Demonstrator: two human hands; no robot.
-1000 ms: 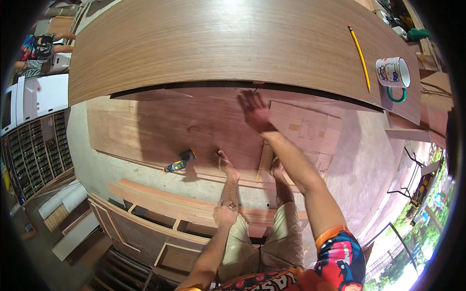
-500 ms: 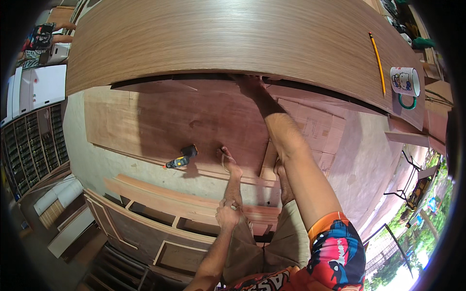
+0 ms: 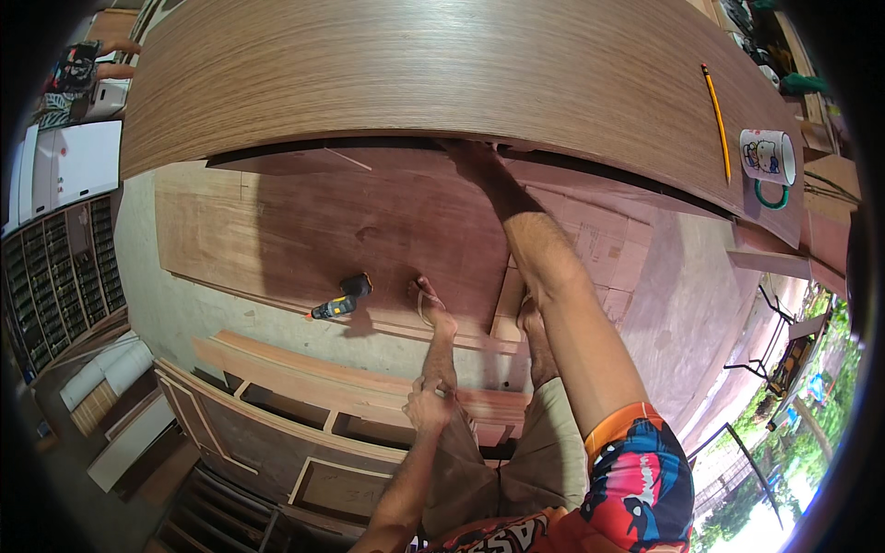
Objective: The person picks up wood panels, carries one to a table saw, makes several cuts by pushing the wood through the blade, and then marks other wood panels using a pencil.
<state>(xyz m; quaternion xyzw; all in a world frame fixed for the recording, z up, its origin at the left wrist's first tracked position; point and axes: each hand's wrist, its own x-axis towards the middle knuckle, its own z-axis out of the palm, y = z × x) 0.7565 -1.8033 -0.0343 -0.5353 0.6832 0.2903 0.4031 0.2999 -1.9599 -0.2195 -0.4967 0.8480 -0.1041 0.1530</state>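
A wide wood-grain tabletop (image 3: 406,74) fills the upper part of the view. My right hand (image 3: 477,158) reaches in under its near edge, at about the middle, in shadow. The fingers there are hidden, so whether they hold anything does not show. Down at my left knee, my left hand (image 3: 430,405) is curled over the leg, with a ring-like band on one finger. Near my left foot a black and yellow cordless drill (image 3: 339,299) lies on a large plywood sheet (image 3: 207,217).
On the tabletop's right end are a yellow pencil (image 3: 716,124) and a white mug (image 3: 767,157) with a green handle. Flattened cardboard (image 3: 604,240) lies on the floor. A wooden frame (image 3: 277,415) stands behind my legs, a storage rack (image 3: 64,272) at left. Another person (image 3: 78,69) is at far left.
The view has shifted very slightly. My right hand stays under the tabletop edge and my left hand stays at the knee.
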